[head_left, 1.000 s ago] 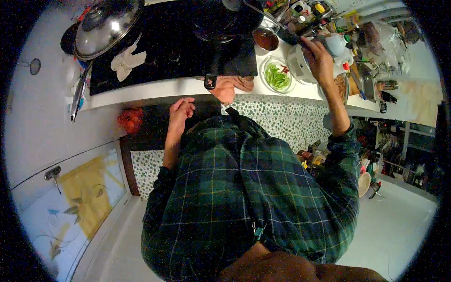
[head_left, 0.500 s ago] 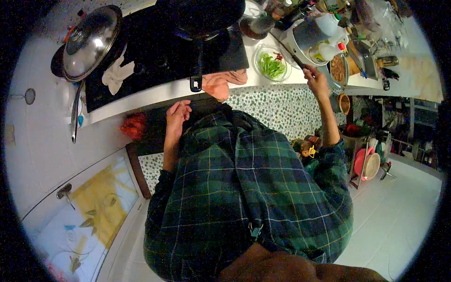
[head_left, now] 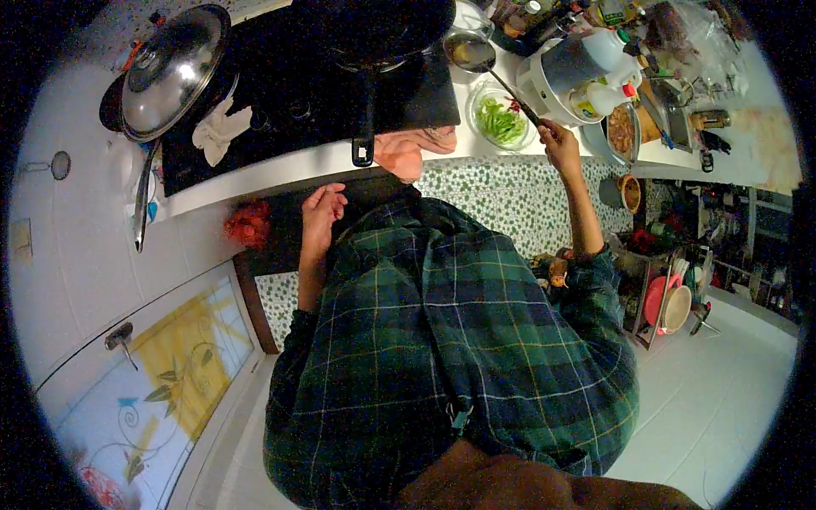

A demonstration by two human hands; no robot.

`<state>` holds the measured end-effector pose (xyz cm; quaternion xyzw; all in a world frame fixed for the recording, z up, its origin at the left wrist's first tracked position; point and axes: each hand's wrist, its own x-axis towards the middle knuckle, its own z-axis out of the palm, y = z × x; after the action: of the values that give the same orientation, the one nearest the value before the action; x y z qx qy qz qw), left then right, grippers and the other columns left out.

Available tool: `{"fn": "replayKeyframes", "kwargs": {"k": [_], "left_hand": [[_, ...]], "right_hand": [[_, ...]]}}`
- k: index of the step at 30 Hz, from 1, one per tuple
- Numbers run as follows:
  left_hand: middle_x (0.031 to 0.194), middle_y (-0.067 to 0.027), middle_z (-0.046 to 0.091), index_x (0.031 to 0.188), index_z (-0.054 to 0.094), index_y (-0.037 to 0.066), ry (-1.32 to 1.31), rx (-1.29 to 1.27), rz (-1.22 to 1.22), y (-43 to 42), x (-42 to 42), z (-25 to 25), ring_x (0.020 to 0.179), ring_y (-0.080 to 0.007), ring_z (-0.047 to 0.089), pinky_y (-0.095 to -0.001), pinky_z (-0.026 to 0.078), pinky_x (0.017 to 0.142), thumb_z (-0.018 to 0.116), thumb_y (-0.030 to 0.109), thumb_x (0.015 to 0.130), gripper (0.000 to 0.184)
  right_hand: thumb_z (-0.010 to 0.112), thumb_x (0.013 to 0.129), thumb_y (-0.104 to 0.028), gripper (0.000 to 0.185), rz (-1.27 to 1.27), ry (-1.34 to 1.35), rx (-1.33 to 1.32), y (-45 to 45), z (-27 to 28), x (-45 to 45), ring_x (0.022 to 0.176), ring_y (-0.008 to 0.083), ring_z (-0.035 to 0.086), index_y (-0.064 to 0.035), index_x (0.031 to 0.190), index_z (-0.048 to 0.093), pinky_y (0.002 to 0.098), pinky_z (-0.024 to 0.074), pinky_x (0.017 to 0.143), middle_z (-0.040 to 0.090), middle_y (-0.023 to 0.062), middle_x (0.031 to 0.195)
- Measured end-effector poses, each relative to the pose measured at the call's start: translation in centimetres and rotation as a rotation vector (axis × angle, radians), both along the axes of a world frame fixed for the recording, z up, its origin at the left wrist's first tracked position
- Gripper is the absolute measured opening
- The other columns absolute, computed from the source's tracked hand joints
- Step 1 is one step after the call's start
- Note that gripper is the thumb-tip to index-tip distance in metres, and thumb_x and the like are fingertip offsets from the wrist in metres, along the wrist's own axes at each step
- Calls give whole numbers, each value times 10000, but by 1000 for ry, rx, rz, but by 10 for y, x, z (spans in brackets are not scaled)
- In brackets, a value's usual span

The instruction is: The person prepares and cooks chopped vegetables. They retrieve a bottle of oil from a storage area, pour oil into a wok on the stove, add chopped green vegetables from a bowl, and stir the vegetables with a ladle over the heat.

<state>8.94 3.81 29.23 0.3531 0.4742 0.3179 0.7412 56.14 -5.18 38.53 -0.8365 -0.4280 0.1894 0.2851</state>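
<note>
My right hand [head_left: 560, 144] is closed around the dark handle of a ladle [head_left: 470, 53]. The ladle's round bowl lies over the counter, just beyond a glass bowl [head_left: 500, 119] of cut green vegetables and a few red pieces. Near the front of the counter, my left hand [head_left: 323, 206] hangs in the air with loosely bent fingers and nothing visible in them. A dark wok [head_left: 374, 30] sits on the black stove, its handle pointing towards me. Beside that handle, an orange cloth [head_left: 404, 153] drapes over the counter edge.
A lidded pan [head_left: 170, 76] and a white cloth [head_left: 219, 132] are at the left of the stove. To the right stand a white container [head_left: 544, 85] with bottles, and a bowl of brown food [head_left: 623, 132]. A rack with a pink pan [head_left: 659, 297] stands lower right.
The ladle's bowl has come into clearer view beyond the vegetables as my right hand shifted slightly left. My left hand has stayed nearly still. The whole view has moved a little.
</note>
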Motion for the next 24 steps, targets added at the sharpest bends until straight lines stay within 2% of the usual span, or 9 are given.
{"fn": "replayKeyframes", "kwargs": {"k": [3,5,6,9,11,14,17,19,24], "left_hand": [[701,-22,566,981,587,16,-6,17,-10,1,1,-3,542,-61,448,-188,344,485,479,235,908,255],[701,-20,565,981,587,15,1,26,-30,2,5,-1,543,-60,446,-188,343,486,480,236,907,256],[700,-19,563,980,586,15,9,38,-44,2,7,2,543,-59,445,-187,342,486,481,237,906,257],[703,-18,563,982,583,13,19,28,-56,5,11,7,541,-55,444,-187,341,486,485,243,903,262],[704,-18,563,984,581,15,2,29,-64,6,11,3,538,-53,444,-186,341,484,486,248,903,265],[706,-17,564,989,579,17,-4,33,-76,8,10,-1,532,-51,444,-185,341,483,484,254,904,269],[706,-15,564,991,580,18,12,24,-83,8,12,-1,531,-50,446,-185,339,481,478,254,907,270],[706,-14,565,992,580,19,16,14,-84,9,12,1,531,-50,447,-185,337,480,474,253,909,270],[703,-14,564,986,585,23,-11,37,-67,7,6,5,531,-53,451,-185,327,475,469,249,910,265]], "right_hand": [[564,842,-262,301,-36,-8,11,-12,1,1,546,131,561,-49,1050,610,273,443,540,622,74,659],[565,847,-263,314,-91,134,2,-21,5,1,501,93,512,-53,1077,602,246,418,488,603,49,653],[549,871,-213,305,-145,346,79,-24,6,-5,454,24,397,-53,1129,578,183,303,396,533,-17,665],[542,877,-209,314,-190,487,134,-33,11,-16,445,16,372,-51,1147,566,180,280,389,525,-23,673],[536,881,-202,312,-203,484,143,-36,9,-18,443,10,356,-45,1149,563,179,270,390,514,-30,676],[557,866,-214,298,-186,500,159,-41,8,-17,452,31,393,-69,1125,584,187,323,400,529,-32,670],[564,859,-229,315,-137,368,147,-39,1,-10,473,49,428,-60,1124,581,206,351,429,551,-12,663],[569,851,-252,332,-80,140,90,-30,2,-13,492,75,462,-49,1113,582,231,382,464,575,20,652],[563,849,-261,329,-43,110,40,-8,-14,-10,495,89,474,-46,1097,588,242,397,487,588,41,645]]}}
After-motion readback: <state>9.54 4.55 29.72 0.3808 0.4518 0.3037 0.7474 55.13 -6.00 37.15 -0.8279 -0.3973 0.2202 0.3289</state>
